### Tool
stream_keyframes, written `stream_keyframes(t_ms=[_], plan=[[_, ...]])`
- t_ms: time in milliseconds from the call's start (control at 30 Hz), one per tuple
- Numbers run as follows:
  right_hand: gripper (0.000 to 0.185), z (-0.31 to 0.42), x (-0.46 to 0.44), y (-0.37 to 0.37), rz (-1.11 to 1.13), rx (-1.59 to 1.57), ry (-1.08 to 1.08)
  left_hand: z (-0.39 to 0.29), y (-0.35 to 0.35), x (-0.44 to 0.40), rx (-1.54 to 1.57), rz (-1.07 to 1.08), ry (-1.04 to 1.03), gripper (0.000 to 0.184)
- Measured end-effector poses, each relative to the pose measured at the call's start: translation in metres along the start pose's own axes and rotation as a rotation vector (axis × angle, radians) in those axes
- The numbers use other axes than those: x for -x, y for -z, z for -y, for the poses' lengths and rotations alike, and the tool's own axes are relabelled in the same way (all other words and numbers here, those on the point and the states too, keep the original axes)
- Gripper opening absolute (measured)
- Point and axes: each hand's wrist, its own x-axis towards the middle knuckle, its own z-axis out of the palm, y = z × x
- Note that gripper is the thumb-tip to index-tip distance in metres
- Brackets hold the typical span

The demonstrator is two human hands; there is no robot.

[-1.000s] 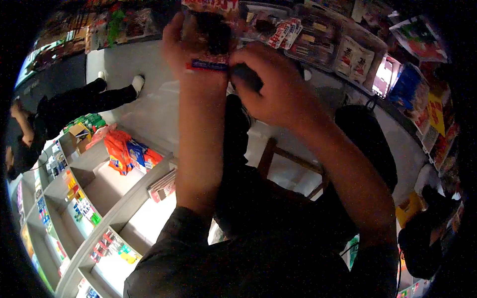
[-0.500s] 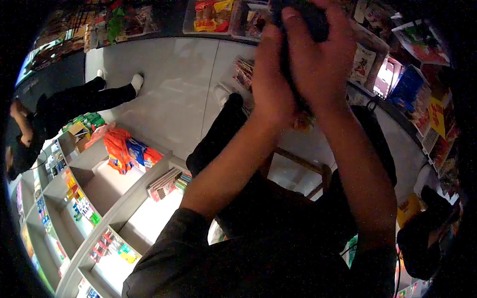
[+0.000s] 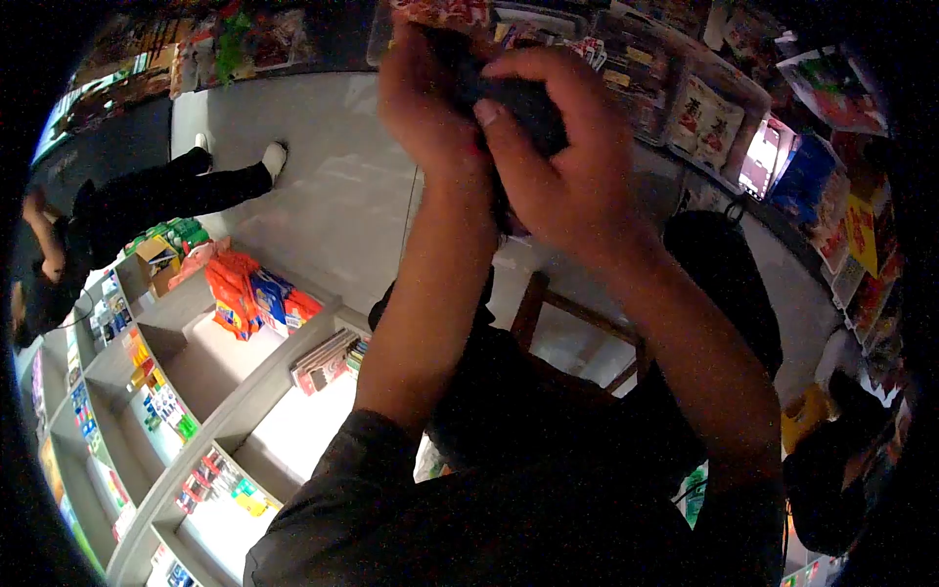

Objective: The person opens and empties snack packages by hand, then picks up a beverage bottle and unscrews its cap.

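My left hand [image 3: 430, 108] and my right hand [image 3: 577, 161] are raised close together in front of me, near the top of the view. Between them is a dark, nearly black thing [image 3: 533, 108] whose kind I cannot make out. The right thumb and fingers curl around it. Against its left side rests the left hand, with its fingers bent and partly hidden. Packaged goods in clear trays lie on the shelf beyond both hands.
A wooden stool frame [image 3: 577, 308] stands below my forearms. At left are grey shelf compartments [image 3: 186, 391] with small goods and an orange bag [image 3: 233, 293]. Another person [image 3: 127, 205] is at far left. Snack packets [image 3: 704, 122] line the right-hand shelf.
Both hands have shifted left with the dark thing. The right hand's fingers are now more curled around it, and the hands sit a little farther apart.
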Motion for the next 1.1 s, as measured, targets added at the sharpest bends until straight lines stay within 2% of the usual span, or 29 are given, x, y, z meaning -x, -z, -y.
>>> stream_keyframes(t_ms=[33, 67, 100, 167, 267, 333, 400, 433, 500, 567, 600, 700, 767, 867, 900, 967, 1000, 1033, 1100], plan=[[0.024, 0.0, -0.002, 0.001, -0.041, 0.039, 0.049, 0.002, 0.029, -0.004, -0.605, -0.042, -0.211, 0.035], [0.024, -0.002, -0.006, 0.005, -0.083, 0.08, 0.096, 0.015, 0.053, -0.002, -0.489, 0.005, -0.171, 0.035], [0.024, -0.005, -0.009, 0.006, -0.129, 0.122, 0.143, 0.022, 0.035, 0.008, -0.372, 0.056, -0.129, 0.036], [0.023, -0.021, -0.013, 0.0, -0.256, -0.263, -0.009, 0.04, 0.012, 0.03, -0.154, 0.126, 0.007, 0.038], [0.025, -0.028, -0.026, 0.017, -0.423, -0.037, -0.064, 0.041, -0.045, 0.053, -0.34, 0.104, -0.137, 0.046], [0.024, -0.021, -0.027, 0.022, -0.35, -0.03, -0.133, 0.035, -0.049, 0.052, -0.217, 0.06, -0.019, 0.047], [0.023, -0.016, -0.021, 0.027, -0.23, 0.207, -0.034, 0.015, -0.025, 0.035, 0.156, -0.004, 0.317, 0.044], [0.023, -0.013, -0.019, 0.029, -0.156, 0.381, 0.06, 0.007, -0.01, 0.027, 0.101, -0.065, 0.231, 0.045], [0.022, -0.009, -0.013, 0.022, -0.068, 0.212, 0.042, -0.007, 0.021, 0.011, -0.012, -0.186, 0.058, 0.049], [0.023, -0.009, -0.011, 0.018, -0.013, 0.141, 0.036, -0.015, 0.045, 0.001, 0.234, 0.076, 0.183, 0.049], [0.024, -0.012, -0.011, 0.013, -0.092, 0.06, -0.043, -0.017, 0.053, 0.0, 0.356, 0.207, 0.244, 0.049], [0.028, -0.036, -0.01, -0.003, -0.321, -0.166, -0.259, -0.017, 0.061, -0.003, 0.318, 0.067, 0.276, 0.049], [0.03, -0.054, -0.014, -0.002, -0.46, -0.301, -0.387, -0.008, 0.034, -0.004, 0.146, 0.086, 0.21, 0.046], [0.034, -0.065, -0.024, 0.025, -0.358, -0.459, -0.687, -0.012, 0.003, -0.006, -0.168, 0.02, 0.22, 0.045], [0.036, -0.029, -0.041, 0.04, -0.266, -0.805, -0.866, -0.017, -0.004, -0.007, -0.282, -0.017, 0.237, 0.046], [0.033, -0.037, -0.044, 0.045, -0.246, -0.992, -0.82, -0.026, -0.014, -0.01, -0.507, -0.091, 0.266, 0.046], [0.031, -0.038, -0.045, 0.048, -0.236, -1.085, -0.795, -0.024, -0.011, -0.009, -0.633, -0.034, 0.238, 0.047], [0.029, -0.038, -0.046, 0.047, -0.284, -0.914, -0.71, -0.022, -0.008, -0.009, -0.759, 0.02, 0.203, 0.048], [0.027, -0.037, -0.047, 0.044, -0.373, -0.572, -0.534, -0.006, 0.014, -0.003, -1.027, 0.323, 0.038, 0.051]])
